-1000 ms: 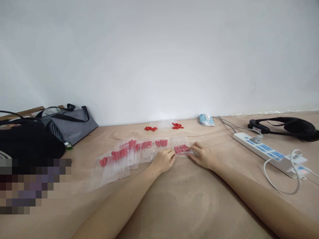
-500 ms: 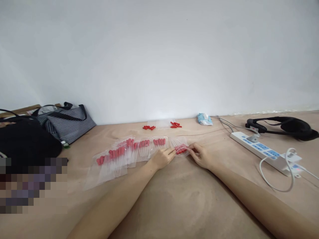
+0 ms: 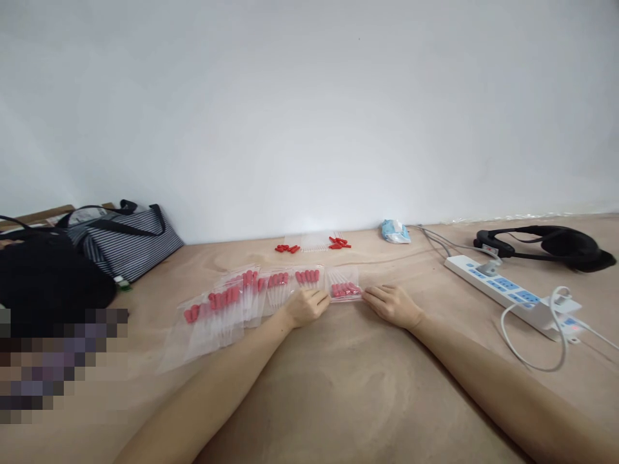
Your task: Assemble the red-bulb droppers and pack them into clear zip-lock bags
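In the head view a clear plastic zip bag [image 3: 344,276] lies on the table, with several red-bulbed droppers [image 3: 344,290] inside, their pale stems pointing away from me. My left hand [image 3: 308,307] has its fingers closed at the near left corner of this bag. At the near right corner, my right hand [image 3: 393,306] pinches the same edge, which is pulled straight between the two. Just left stands a row of similar filled bags [image 3: 278,290], overlapping one another; one lies right beside my left fingers.
By the wall lie loose red bulbs [image 3: 287,249], more red bulbs [image 3: 340,243] and a clear sheet with thin stems [image 3: 314,241]. A blue-white packet [image 3: 395,231], a power strip [image 3: 512,293] with cables and a black headset [image 3: 546,245] are right. Bags [image 3: 130,238] stand left.
The bag's near edge has gone from bowed open to straight and flat. My left hand has shifted slightly left, and the right hand has turned flatter, its fingers now at the corner.
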The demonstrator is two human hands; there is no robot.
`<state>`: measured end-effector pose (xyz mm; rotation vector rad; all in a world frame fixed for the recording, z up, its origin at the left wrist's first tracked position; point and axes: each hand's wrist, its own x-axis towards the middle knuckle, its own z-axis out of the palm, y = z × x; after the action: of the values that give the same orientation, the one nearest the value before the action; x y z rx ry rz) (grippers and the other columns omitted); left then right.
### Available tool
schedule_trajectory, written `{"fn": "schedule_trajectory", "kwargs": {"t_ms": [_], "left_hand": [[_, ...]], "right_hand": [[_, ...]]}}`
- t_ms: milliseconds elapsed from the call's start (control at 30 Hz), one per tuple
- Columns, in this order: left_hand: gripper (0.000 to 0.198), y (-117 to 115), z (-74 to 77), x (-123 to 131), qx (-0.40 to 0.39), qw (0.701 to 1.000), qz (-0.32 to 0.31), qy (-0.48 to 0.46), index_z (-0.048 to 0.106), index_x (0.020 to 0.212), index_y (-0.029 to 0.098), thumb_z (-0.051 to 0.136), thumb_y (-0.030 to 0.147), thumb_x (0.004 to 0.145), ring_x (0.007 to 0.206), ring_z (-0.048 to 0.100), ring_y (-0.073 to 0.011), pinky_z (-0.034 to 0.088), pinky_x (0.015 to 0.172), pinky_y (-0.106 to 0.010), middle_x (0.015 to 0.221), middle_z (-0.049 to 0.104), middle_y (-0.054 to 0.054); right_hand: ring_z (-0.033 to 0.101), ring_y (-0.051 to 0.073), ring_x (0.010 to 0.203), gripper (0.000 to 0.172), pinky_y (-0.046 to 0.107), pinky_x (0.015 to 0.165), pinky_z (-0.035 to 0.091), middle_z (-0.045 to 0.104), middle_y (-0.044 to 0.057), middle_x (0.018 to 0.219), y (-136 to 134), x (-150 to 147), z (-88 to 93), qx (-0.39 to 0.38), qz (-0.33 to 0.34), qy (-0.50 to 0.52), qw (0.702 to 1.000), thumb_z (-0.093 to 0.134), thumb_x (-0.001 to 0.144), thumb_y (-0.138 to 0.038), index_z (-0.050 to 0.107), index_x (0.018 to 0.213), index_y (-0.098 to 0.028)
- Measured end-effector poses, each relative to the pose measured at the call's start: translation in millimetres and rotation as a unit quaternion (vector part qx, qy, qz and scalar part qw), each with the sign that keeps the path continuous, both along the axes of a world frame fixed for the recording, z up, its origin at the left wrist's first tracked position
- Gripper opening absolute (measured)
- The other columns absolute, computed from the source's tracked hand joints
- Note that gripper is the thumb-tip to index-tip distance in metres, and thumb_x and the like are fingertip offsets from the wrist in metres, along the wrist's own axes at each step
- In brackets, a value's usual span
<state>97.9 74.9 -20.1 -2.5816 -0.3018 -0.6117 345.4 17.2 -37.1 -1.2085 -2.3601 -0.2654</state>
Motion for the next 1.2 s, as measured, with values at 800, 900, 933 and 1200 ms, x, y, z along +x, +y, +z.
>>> {"fn": "schedule_trajectory", "kwargs": {"t_ms": [800, 900, 933, 1200], "left_hand": [[0.028, -4.1, 4.1, 1.8, 0.009, 0.999, -0.001, -0.040, 0.059, 0.074, 0.013, 0.034, 0.016, 0.087, 0.062, 0.060, -0.0149, 0.045, 0.054, -0.025, 0.071, 0.064, -0.006], [0.027, -4.0, 4.4, 3.0, 0.017, 0.999, -0.009, -0.050, 0.060, 0.078, 0.012, 0.035, 0.016, 0.088, 0.064, 0.060, -0.0147, 0.045, 0.056, -0.026, 0.075, 0.065, -0.006], [0.027, -3.9, 4.3, 3.7, 0.021, 0.998, -0.011, -0.053, 0.060, 0.079, 0.012, 0.035, 0.016, 0.088, 0.064, 0.060, -0.0147, 0.045, 0.056, -0.026, 0.077, 0.066, -0.007], [0.029, -3.9, 2.3, 7.3, 0.035, 0.997, -0.020, -0.069, 0.061, 0.075, 0.012, 0.035, 0.013, 0.088, 0.062, 0.060, -0.0144, 0.044, 0.053, -0.026, 0.071, 0.065, -0.006]], "right_hand": [[0.050, 0.014, 0.067, 0.022, 0.027, 0.053, 0.028, 0.063, 0.003, 0.070, 8.2, -59.1, 9.5, 0.217, 0.009, -0.109, 0.970, 0.042, 0.085, -0.017, 0.062, 0.075, -0.019], [0.050, 0.014, 0.068, 0.023, 0.027, 0.054, 0.029, 0.063, 0.004, 0.072, 8.4, -58.9, 10.4, 0.234, 0.015, -0.105, 0.966, 0.041, 0.085, -0.016, 0.062, 0.074, -0.018], [0.050, 0.014, 0.068, 0.024, 0.027, 0.054, 0.029, 0.063, 0.004, 0.072, 8.1, -58.7, 10.9, 0.240, 0.018, -0.101, 0.965, 0.041, 0.086, -0.016, 0.062, 0.074, -0.018], [0.046, 0.013, 0.062, 0.024, 0.027, 0.054, 0.025, 0.058, 0.004, 0.066, 10.1, -62.3, 13.7, 0.256, 0.028, -0.106, 0.960, 0.041, 0.086, -0.015, 0.058, 0.070, -0.015]]}}
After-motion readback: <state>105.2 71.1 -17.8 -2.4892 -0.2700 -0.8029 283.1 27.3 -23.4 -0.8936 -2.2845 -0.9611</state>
